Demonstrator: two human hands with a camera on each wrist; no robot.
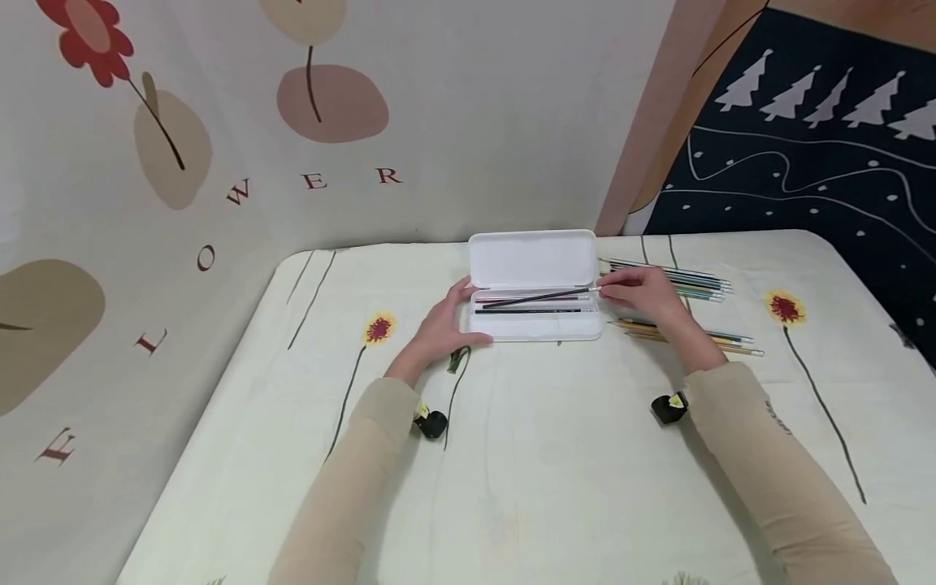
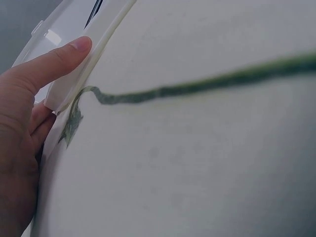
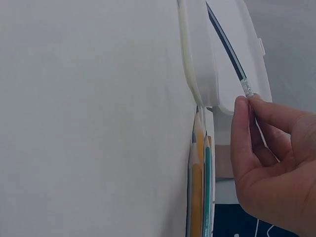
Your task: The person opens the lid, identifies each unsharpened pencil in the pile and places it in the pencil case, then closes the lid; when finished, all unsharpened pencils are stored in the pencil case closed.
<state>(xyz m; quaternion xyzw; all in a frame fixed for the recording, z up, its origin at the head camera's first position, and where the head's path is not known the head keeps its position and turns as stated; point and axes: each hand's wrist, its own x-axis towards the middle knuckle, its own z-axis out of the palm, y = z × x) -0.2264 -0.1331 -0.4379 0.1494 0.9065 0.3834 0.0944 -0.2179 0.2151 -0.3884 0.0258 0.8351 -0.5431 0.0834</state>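
Observation:
A white pencil case (image 1: pixel 539 327) lies with its lid (image 1: pixel 532 258) raised at the back. My left hand (image 1: pixel 444 323) holds its left end, thumb along the front wall and fingers around the side. In the left wrist view the thumb (image 2: pixel 69 57) presses on the case's wall. My right hand (image 1: pixel 647 294) pinches a dark pencil (image 1: pixel 537 298) by its eraser end, close to the case's right end. That pencil slants over the case, its tip toward the left. Inside the case lie other pencils, among them a dark one (image 1: pixel 526 311) along the middle.
Right of the case lie two loose groups of pencils: mostly green and dark ones (image 1: pixel 702 280) behind, yellow and green ones (image 1: pixel 720 340) in front, under my right wrist. A flower-printed cloth (image 1: pixel 556 455) covers the table. A printed curtain (image 1: pixel 475 146) hangs behind.

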